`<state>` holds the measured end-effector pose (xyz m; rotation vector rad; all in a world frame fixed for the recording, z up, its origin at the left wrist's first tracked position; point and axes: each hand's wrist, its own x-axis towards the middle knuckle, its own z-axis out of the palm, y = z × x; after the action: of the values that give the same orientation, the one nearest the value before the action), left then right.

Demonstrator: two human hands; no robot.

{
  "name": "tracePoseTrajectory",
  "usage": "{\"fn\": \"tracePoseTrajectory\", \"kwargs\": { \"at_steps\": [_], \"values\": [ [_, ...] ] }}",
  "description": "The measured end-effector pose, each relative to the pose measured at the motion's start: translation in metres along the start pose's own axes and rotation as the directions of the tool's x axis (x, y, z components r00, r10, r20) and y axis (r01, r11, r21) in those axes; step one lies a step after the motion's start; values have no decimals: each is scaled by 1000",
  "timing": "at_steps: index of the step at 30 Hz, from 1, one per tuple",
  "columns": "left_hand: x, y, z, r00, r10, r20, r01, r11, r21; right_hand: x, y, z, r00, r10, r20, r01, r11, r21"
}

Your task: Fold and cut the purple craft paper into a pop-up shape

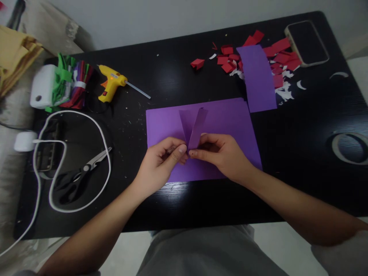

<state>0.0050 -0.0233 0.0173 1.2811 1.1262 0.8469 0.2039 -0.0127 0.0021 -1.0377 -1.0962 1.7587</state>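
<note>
Between my two hands is a folded strip of purple paper [197, 128], its two halves spread in a V that points away from me. My left hand [163, 161] pinches the near left end of the strip between thumb and fingers. With thumb and fingertips, my right hand [220, 153] grips the near right end. Beneath both hands lie larger purple sheets [230, 115], stacked flat on the table. The fingertips partly hide the strip's near end.
On the black table [172, 207] are a yellow glue gun [112, 82], scissors [83, 174], a white cable [107, 176], bundled paper strips [79, 84], a purple piece [257, 78] over red scraps [228, 65], a phone [307, 42] and a tape-like ring [336, 147].
</note>
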Motion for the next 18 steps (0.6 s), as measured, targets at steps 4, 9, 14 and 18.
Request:
{"fn": "tracePoseTrajectory", "kwargs": {
  "at_steps": [4, 9, 14, 18],
  "values": [
    [1, -2, 0, 1000, -2, -4, 2, 1000, -13, 0, 1, 0, 1000, -14, -14, 15, 1000, 16],
    [1, -2, 1, 999, -19, -33, 18, 999, -39, -1, 4, -3, 1000, -22, 2, 22, 999, 45],
    [1, -2, 1, 999, -24, -25, 23, 999, -47, 0, 4, -2, 1000, -27, -14, 28, 999, 40],
    [1, -2, 1, 1000, 2, -25, -2, 1000, -16, 0, 2, 0, 999, -4, -54, 5, 1000, 15]
  ]
}}
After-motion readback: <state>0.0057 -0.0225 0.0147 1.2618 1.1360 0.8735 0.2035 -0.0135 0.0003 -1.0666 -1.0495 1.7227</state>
